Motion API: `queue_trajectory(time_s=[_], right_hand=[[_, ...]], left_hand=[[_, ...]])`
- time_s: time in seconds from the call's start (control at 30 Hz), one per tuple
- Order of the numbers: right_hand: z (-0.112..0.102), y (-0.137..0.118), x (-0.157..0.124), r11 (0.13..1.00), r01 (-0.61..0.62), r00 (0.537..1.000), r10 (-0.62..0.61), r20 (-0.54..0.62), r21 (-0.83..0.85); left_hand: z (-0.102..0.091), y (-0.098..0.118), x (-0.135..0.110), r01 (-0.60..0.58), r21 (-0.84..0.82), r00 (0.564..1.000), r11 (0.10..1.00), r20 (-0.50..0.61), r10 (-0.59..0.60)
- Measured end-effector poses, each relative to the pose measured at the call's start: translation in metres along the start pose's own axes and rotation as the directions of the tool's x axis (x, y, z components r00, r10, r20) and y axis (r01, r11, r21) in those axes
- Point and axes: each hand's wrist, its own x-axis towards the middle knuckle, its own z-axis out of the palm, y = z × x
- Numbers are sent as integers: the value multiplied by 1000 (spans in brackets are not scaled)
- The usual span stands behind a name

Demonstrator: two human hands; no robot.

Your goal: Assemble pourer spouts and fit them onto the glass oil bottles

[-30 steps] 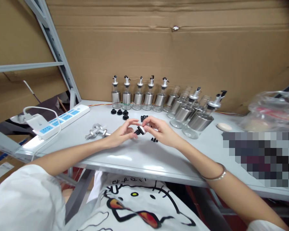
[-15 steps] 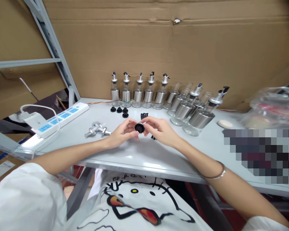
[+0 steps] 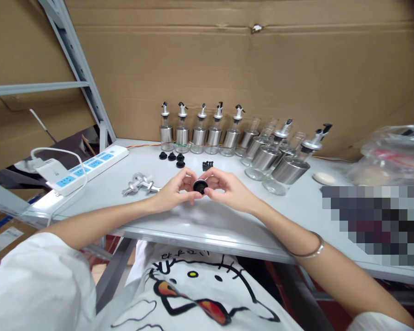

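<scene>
Both hands meet above the front middle of the table around a bottle pourer stopper (image 3: 200,186), black and ribbed with a silvery rim. Its black underside faces me. My left hand (image 3: 178,189) is closed on its left side, with thumb and fingers at the edge. On the opposite side my right hand (image 3: 227,188) grips it, the thumb low and the index finger along the top. The fingers hide whatever lies behind the stopper. Silver pourer tops (image 3: 140,184) lie left of my left hand. Small black caps (image 3: 208,165) stand just beyond the fingers.
Several black stoppers (image 3: 171,156) lie before a row of glass bottles with steel sleeves (image 3: 199,137), some fitted with pourers. More bottles (image 3: 290,170) stand at right. A white power strip (image 3: 89,170) lies left; a white oval object (image 3: 324,178) and plastic bags (image 3: 393,151) lie right.
The stopper has tilted slightly and dropped a little between my hands. My right thumb has shifted lower along it. Small black pieces seen under my right hand are now out of sight.
</scene>
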Motion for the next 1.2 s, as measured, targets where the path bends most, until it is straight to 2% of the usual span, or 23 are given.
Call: queue_trajectory(time_s=[0.17, 0.33, 0.6, 0.83, 0.97, 1.07, 1.13, 1.2], right_hand=[[1, 1, 0, 1000, -17, 1000, 17, -9, 22], [-1, 0, 1, 998, 27, 998, -24, 55, -50], [4, 6, -1, 999, -20, 994, 23, 107, -34], [8, 4, -1, 999, -47, 993, 48, 109, -8], [6, 1, -1, 997, -27, 998, 30, 47, -70], [3, -1, -1, 996, -2, 1000, 4, 19, -89], [3, -1, -1, 992, 4, 999, 1, 40, -126], [3, -1, -1, 983, 4, 997, 10, 75, -182]], left_hand=[[0, 3, -2, -27, 18, 999, 999, 43, 26], [1, 5, -2, 22, 109, 999, 994, 25, -25], [3, 7, -3, 11, 128, 999, 992, 31, -15], [5, 6, -4, 37, 174, 998, 984, 40, -44], [0, 1, -3, 31, 238, 999, 971, 4, -32], [-6, 0, -1, -20, 354, 997, 935, 75, -7], [-8, 0, 0, -41, 399, 989, 916, 147, -20], [-9, 1, 1, -25, 419, 984, 907, 172, -53]])
